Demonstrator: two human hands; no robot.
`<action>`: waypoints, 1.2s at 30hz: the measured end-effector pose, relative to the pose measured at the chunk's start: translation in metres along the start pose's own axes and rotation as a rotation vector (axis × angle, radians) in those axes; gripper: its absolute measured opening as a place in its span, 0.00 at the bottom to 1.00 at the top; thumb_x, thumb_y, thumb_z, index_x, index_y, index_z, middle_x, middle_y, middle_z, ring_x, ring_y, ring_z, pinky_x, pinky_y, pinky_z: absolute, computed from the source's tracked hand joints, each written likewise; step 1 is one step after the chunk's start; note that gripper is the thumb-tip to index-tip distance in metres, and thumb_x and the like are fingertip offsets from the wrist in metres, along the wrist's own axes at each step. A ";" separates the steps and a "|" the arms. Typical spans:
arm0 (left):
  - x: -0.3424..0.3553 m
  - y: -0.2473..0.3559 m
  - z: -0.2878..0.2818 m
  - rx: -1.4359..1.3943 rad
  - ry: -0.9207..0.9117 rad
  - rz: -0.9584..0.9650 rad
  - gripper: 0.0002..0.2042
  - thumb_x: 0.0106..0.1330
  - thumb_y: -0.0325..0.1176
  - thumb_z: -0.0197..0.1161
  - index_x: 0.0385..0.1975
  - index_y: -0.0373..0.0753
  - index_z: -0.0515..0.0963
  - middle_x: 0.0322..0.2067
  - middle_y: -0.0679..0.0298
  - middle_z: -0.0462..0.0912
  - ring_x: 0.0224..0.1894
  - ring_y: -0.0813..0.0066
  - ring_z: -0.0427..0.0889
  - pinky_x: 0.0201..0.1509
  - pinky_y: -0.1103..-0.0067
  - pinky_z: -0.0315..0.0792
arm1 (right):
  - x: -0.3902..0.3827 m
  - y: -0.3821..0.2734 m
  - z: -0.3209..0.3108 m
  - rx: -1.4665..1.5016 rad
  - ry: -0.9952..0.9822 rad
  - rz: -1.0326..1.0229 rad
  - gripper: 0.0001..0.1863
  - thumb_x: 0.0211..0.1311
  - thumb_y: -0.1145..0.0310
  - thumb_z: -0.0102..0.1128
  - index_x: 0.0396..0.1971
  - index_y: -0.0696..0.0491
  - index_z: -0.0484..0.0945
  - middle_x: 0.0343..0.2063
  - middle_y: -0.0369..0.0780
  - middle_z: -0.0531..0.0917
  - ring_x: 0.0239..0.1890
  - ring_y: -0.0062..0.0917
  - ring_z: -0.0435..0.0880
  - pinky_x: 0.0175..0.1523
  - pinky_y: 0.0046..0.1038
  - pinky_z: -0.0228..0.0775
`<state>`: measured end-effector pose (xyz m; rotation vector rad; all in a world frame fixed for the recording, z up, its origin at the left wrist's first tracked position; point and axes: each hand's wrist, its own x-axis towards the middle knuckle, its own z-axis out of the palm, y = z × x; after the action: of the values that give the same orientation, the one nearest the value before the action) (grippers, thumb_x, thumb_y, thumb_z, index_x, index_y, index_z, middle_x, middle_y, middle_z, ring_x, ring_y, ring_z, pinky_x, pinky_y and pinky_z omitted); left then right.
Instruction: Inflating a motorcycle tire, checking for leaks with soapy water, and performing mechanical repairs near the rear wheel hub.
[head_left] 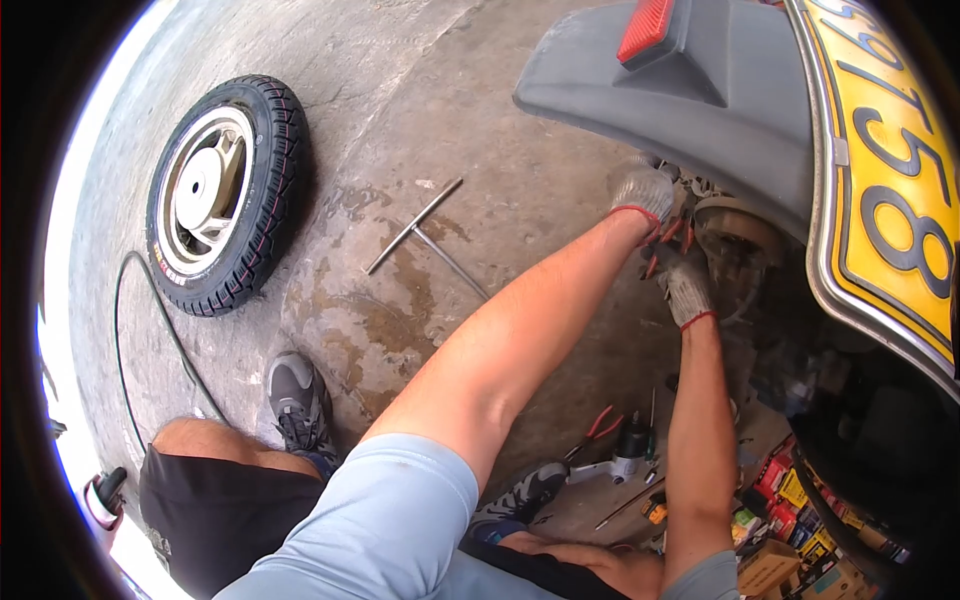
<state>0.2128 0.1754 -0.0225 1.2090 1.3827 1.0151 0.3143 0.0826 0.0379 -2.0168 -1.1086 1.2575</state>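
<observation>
My left hand [640, 190], in a knitted work glove with a red cuff, reaches to the metal parts under the grey rear fender [690, 110]. Its fingers are mostly hidden behind the glove's back. Just below it, my right hand [688, 285], gloved the same way, is closed round a red-handled tool that looks like pliers [687, 233]. The tool's jaws are hard to make out among the dark parts. Beside both hands is a round brake drum or hub part [740, 235], partly in shadow.
A tyre on a pale wheel rim [228, 195] rests on the concrete at left, beside a black hose [120, 330]. A T-handle wrench [415, 228] lies mid-floor. Near my shoe are an impact wrench [625, 450] and another red-handled pliers [603, 425]. Boxes [790, 500] crowd the lower right; a yellow plate [890, 170] overhangs.
</observation>
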 end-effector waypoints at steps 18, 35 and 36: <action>-0.067 0.011 -0.034 -0.241 0.112 0.008 0.15 0.68 0.37 0.46 0.39 0.31 0.75 0.35 0.40 0.78 0.38 0.44 0.78 0.43 0.63 0.70 | -0.005 0.001 0.002 0.379 -0.070 -0.040 0.19 0.53 0.77 0.56 0.47 0.53 0.69 0.26 0.36 0.75 0.23 0.25 0.75 0.23 0.29 0.67; -0.038 0.009 -0.025 0.006 -0.072 -0.021 0.12 0.66 0.36 0.50 0.39 0.39 0.78 0.37 0.50 0.81 0.42 0.50 0.79 0.45 0.65 0.71 | 0.009 0.023 -0.004 0.300 -0.041 -0.076 0.12 0.56 0.76 0.55 0.41 0.51 0.71 0.25 0.33 0.74 0.23 0.22 0.75 0.25 0.26 0.68; -0.036 0.008 -0.024 0.006 -0.069 -0.023 0.12 0.66 0.36 0.50 0.39 0.39 0.78 0.37 0.50 0.81 0.42 0.50 0.79 0.45 0.65 0.71 | 0.006 0.020 -0.003 0.358 -0.061 -0.048 0.12 0.56 0.76 0.55 0.41 0.51 0.71 0.25 0.34 0.74 0.23 0.23 0.75 0.25 0.27 0.68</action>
<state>0.1902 0.1413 -0.0059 1.2193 1.3436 0.9454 0.3262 0.0773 0.0210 -1.6863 -0.8789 1.3897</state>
